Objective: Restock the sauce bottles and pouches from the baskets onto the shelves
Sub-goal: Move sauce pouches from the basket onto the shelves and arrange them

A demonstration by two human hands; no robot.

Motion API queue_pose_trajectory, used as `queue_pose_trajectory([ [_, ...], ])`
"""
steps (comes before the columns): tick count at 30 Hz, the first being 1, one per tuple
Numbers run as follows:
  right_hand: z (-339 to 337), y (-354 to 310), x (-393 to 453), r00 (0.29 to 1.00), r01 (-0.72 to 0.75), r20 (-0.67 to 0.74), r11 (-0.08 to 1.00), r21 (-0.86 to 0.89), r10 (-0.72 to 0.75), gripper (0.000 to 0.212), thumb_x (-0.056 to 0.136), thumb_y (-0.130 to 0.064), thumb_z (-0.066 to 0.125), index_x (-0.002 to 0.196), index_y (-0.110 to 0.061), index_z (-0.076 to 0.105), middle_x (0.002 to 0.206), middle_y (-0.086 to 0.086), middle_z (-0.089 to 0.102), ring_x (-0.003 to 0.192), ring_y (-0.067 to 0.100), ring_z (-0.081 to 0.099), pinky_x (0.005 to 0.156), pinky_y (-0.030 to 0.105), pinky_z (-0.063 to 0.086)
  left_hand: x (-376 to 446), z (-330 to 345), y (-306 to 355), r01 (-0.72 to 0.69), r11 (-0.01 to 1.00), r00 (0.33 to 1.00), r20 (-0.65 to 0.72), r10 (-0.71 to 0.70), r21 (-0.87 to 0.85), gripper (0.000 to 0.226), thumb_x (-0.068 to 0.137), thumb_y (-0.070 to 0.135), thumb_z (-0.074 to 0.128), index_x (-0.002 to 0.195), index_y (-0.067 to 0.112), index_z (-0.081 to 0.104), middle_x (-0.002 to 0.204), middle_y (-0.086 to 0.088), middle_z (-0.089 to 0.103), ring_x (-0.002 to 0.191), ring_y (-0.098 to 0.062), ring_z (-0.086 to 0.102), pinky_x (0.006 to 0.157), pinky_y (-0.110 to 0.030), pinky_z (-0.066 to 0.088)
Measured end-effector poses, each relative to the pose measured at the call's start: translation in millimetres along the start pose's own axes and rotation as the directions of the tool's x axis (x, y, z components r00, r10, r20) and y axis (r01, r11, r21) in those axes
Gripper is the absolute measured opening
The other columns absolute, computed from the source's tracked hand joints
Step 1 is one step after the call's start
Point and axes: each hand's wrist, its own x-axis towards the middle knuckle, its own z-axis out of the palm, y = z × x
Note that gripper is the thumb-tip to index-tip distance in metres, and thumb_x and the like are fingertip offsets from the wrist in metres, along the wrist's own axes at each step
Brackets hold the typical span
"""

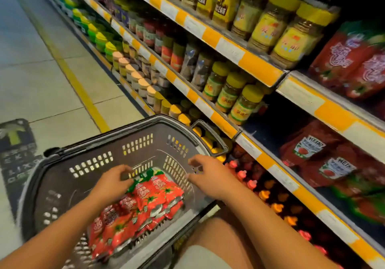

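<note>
Dark grey slotted basket [116,156]; red pouches [141,202] with green tops and silver edges; orange-and-white striped shelf edge [225,44]; yellow-lidded jars [291,29]; red Heinz pouches [318,156]; yellow floor line [81,87] on pale tiles.

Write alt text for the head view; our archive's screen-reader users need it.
Two bare hands reach into a dark plastic basket of red sauce pouches: the left hand touches the pile's far end, while the right hand hovers over the basket's right side. Shelves of jars and pouches stand to the right.
</note>
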Motion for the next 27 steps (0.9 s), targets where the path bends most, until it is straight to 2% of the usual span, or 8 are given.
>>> queue_pose_trajectory([
  [3, 27, -21, 37, 0.987, -0.034, 0.152, 0.993, -0.116, 0.051, 0.043, 0.095, -0.035, 0.068, 0.134, -0.017, 0.059, 0.133, 0.008, 0.062, 0.113, 0.029, 0.062, 0.094, 0.042, 0.053, 10, 10, -25, 0.131, 0.991, 0.991, 0.021, -0.131, 0.000, 0.024, 0.092, 0.022, 0.072, 0.115, 0.020, 0.067, 0.119, -0.001, 0.068, 0.102, -0.020, 0.064, 0.088, -0.035, 0.052],
  [6, 55, -29, 68, 0.962, -0.055, 0.255, 0.981, -0.185, 0.102, 0.044, 0.097, -0.034, 0.067, 0.135, -0.013, 0.057, 0.131, 0.013, 0.062, 0.110, 0.033, 0.062, 0.088, 0.041, 0.053, 20, 21, -45, 0.250, 0.968, 0.966, 0.064, -0.249, -0.020, 0.016, 0.089, 0.020, 0.070, 0.104, 0.017, 0.065, 0.097, -0.005, 0.071, 0.084, -0.023, 0.068, 0.077, -0.036, 0.056],
  [11, 103, -27, 107, 0.930, -0.115, 0.312, 0.960, -0.255, 0.195, 0.030, 0.098, -0.024, 0.064, 0.119, -0.003, 0.063, 0.117, 0.018, 0.065, 0.099, 0.032, 0.062, 0.084, 0.043, 0.055, 28, 42, -73, 0.389, 0.920, 0.912, 0.118, -0.392, 0.050, 0.013, 0.087, 0.020, 0.064, 0.088, 0.007, 0.065, 0.100, -0.025, 0.071, 0.097, -0.038, 0.069, 0.078, -0.040, 0.055],
  [13, 122, -23, 117, 0.919, -0.142, 0.322, 0.952, -0.271, 0.229, 0.017, 0.096, -0.017, 0.065, 0.104, -0.003, 0.064, 0.106, 0.017, 0.064, 0.089, 0.030, 0.060, 0.072, 0.038, 0.048, 27, 51, -85, 0.422, 0.897, 0.892, 0.116, -0.436, 0.130, 0.024, 0.089, 0.031, 0.065, 0.102, 0.012, 0.070, 0.112, -0.017, 0.072, 0.104, -0.033, 0.068, 0.083, -0.034, 0.055],
  [16, 147, -18, 124, 0.883, -0.155, 0.378, 0.933, -0.325, 0.278, 0.013, 0.092, -0.010, 0.065, 0.103, -0.003, 0.065, 0.115, 0.021, 0.066, 0.099, 0.034, 0.065, 0.074, 0.035, 0.048, 23, 67, -106, 0.491, 0.850, 0.845, 0.133, -0.518, 0.190, 0.041, 0.098, 0.041, 0.055, 0.124, 0.012, 0.069, 0.133, -0.016, 0.065, 0.120, -0.031, 0.064, 0.095, -0.030, 0.052],
  [21, 173, -2, 143, 0.843, -0.204, 0.420, 0.921, -0.330, 0.337, 0.008, 0.092, -0.006, 0.062, 0.090, -0.007, 0.054, 0.111, 0.022, 0.062, 0.112, 0.037, 0.065, 0.073, 0.035, 0.044, 24, 84, -122, 0.584, 0.783, 0.776, 0.138, -0.616, 0.212, 0.041, 0.102, 0.029, 0.050, 0.135, 0.007, 0.062, 0.138, -0.017, 0.062, 0.126, -0.032, 0.060, 0.104, -0.036, 0.050],
  [23, 179, 10, 152, 0.838, -0.239, 0.410, 0.917, -0.319, 0.361, 0.007, 0.093, -0.009, 0.062, 0.096, -0.004, 0.059, 0.110, 0.020, 0.062, 0.115, 0.036, 0.065, 0.074, 0.034, 0.046, 26, 88, -128, 0.565, 0.802, 0.795, 0.132, -0.592, 0.193, 0.043, 0.104, 0.029, 0.043, 0.139, 0.011, 0.060, 0.148, -0.012, 0.056, 0.134, -0.029, 0.055, 0.108, -0.034, 0.045],
  [27, 189, 37, 157, 0.839, -0.387, 0.325, 0.899, -0.207, 0.436, 0.047, 0.091, -0.010, 0.062, 0.137, -0.003, 0.054, 0.134, 0.018, 0.062, 0.120, 0.036, 0.063, 0.092, 0.036, 0.054, 29, 92, -139, 0.598, 0.790, 0.765, 0.199, -0.613, 0.136, 0.043, 0.109, 0.023, 0.036, 0.145, 0.009, 0.055, 0.153, -0.013, 0.050, 0.139, -0.025, 0.050, 0.109, -0.029, 0.039],
])
